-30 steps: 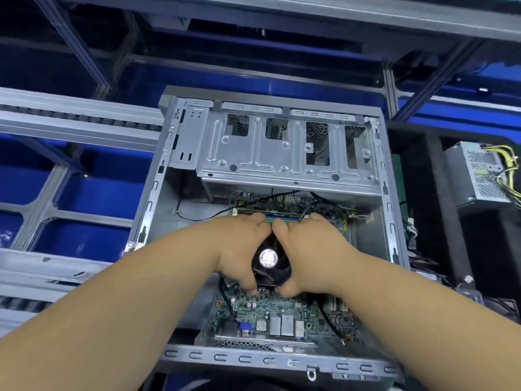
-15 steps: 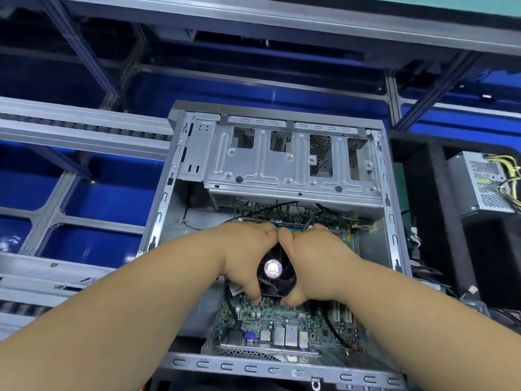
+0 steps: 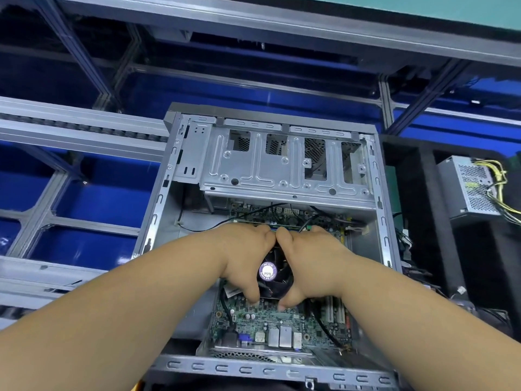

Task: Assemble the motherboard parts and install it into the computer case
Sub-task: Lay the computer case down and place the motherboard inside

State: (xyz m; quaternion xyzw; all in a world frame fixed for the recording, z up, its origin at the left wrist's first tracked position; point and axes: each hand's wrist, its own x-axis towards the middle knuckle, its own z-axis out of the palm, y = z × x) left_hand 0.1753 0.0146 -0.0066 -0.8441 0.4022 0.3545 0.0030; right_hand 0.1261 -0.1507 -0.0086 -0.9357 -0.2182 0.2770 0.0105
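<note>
Bright, even overhead light leaves only soft shadows. Wide-angle distortion bows the frame edges. The forearms near the bottom are slightly blurred.

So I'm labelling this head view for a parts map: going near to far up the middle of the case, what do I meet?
Case front rail → rear port connectors → cooler fan gripped between the left hand and right hand → memory stick → drive cage.

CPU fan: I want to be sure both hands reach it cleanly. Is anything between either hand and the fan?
Nothing visible does. The left hand and right hand already grip the CPU fan from both sides, above the motherboard.
</note>
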